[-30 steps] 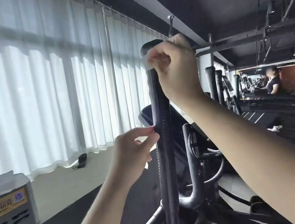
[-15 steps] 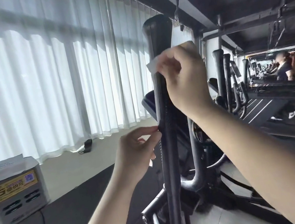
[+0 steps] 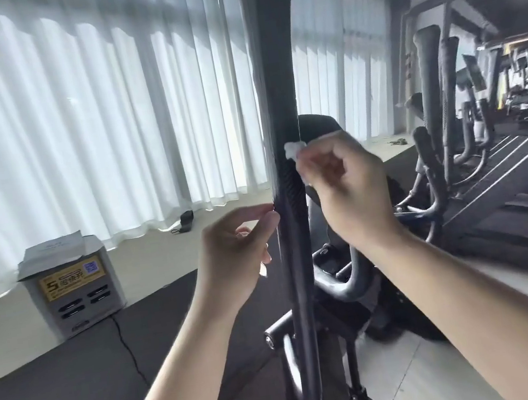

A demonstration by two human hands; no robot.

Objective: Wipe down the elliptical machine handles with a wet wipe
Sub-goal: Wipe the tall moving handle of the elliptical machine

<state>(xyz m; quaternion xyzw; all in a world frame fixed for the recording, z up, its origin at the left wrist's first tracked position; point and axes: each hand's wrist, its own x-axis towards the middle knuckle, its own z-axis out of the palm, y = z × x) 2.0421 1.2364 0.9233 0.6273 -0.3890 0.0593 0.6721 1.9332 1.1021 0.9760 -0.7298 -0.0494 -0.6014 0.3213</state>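
1. Head view: you are partway through a wiping pass on the near upright handle [image 3: 275,96] of the elliptical machine. Your right hand [image 3: 346,188] pinches a small bunched wet wipe [image 3: 293,150] in curled fingers and presses it to the handle's right edge. That spot is roughly midway between the top end, which is cut off by the frame, and the lower bend.
2. Your left hand [image 3: 236,254] pinches the handle's left edge between thumb and forefinger, just below the level of the wipe. The other fingers are curled. I judge this to be a steadying hold.
3. Next move, as I judge it: slide the wipe along the ribbed stretch with firm contact and wrap it round to reach the far face. Your left hand sits in that path and would have to shift. The wipe is small against the handle's girth, so expect several passes.
4. Handle condition: black, matte and upright, broad near the top and narrower below. It has fine ribbing beside and below the wipe and a thin pale line down its right edge. No wet sheen shows, so I cannot tell which parts are already done.
5. Other machines [image 3: 434,91] stand well apart to your right.
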